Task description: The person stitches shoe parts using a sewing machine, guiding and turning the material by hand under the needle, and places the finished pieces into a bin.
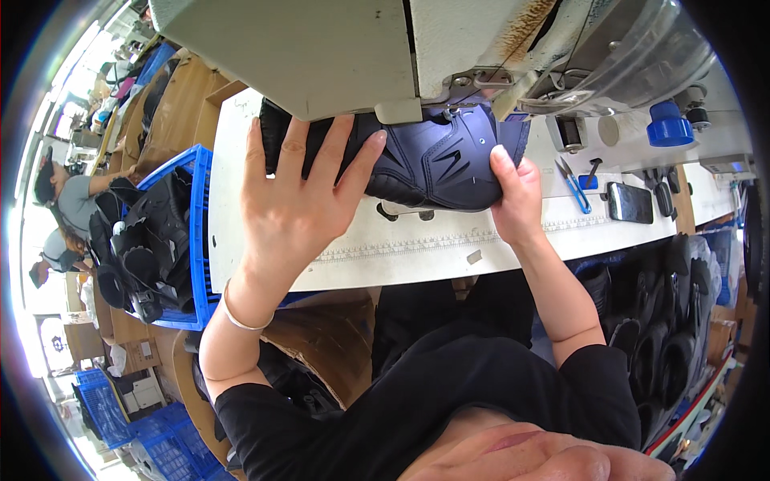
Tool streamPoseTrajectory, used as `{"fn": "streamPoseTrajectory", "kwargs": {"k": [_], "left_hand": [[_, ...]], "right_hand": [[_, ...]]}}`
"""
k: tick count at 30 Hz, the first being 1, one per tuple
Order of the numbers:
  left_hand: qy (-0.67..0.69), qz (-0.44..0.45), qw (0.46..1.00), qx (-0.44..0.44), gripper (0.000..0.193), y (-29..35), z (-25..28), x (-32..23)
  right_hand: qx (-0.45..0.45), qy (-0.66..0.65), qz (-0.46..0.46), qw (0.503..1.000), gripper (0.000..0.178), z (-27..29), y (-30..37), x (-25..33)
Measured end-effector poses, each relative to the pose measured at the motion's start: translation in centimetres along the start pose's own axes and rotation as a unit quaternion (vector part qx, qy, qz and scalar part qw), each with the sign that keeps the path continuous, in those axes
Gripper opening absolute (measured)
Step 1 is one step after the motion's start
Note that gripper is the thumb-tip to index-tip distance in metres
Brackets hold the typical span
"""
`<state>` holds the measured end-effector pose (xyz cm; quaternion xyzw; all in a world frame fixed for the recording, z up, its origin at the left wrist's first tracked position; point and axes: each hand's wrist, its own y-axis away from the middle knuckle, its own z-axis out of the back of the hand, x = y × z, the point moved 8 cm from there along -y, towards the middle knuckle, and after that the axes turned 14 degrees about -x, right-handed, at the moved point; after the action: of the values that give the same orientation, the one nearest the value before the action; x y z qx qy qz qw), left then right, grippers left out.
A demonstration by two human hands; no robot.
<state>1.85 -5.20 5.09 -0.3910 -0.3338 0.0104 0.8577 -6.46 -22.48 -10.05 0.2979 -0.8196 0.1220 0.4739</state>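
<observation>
Black shoe upper (453, 160), under the sewing machine (321, 56) over the table (385, 271), looks light and flexible — best gripped by its edges — right hand (517, 196) pinching the right end, left hand (297, 200) spread across the left.

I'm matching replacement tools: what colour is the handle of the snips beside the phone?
The handle is blue, best seen in the head view.

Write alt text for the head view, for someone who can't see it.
A person's left hand lies spread on a black molded piece while the right hand grips its right end, beneath a pale machine. On the white table, to the right, lie blue-handled snips and a phone.
</observation>
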Motion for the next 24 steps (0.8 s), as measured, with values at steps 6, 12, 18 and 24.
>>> {"fn": "streamPoseTrajectory", "kwargs": {"k": [6,12,18,24], "left_hand": [[0.034,-0.002,0.999,-0.029,0.035,0.1,-0.8,1.3],[0.052,-0.008,0.998,-0.044,0.038,0.4,-1.0,1.7],[0.066,-0.005,0.996,-0.056,0.037,0.5,-1.4,2.1],[0.066,-0.005,0.996,-0.055,0.036,0.6,-1.5,2.2]], "right_hand": [[0.007,0.04,0.048,0.998,0.019,0.0,1.2,-0.6],[0.017,0.017,0.061,0.998,0.022,-0.2,1.3,-0.9],[-0.01,0.021,0.091,0.996,0.021,-0.2,1.4,-1.0],[-0.008,0.058,0.111,0.992,0.02,-0.3,1.3,-0.7]]}}
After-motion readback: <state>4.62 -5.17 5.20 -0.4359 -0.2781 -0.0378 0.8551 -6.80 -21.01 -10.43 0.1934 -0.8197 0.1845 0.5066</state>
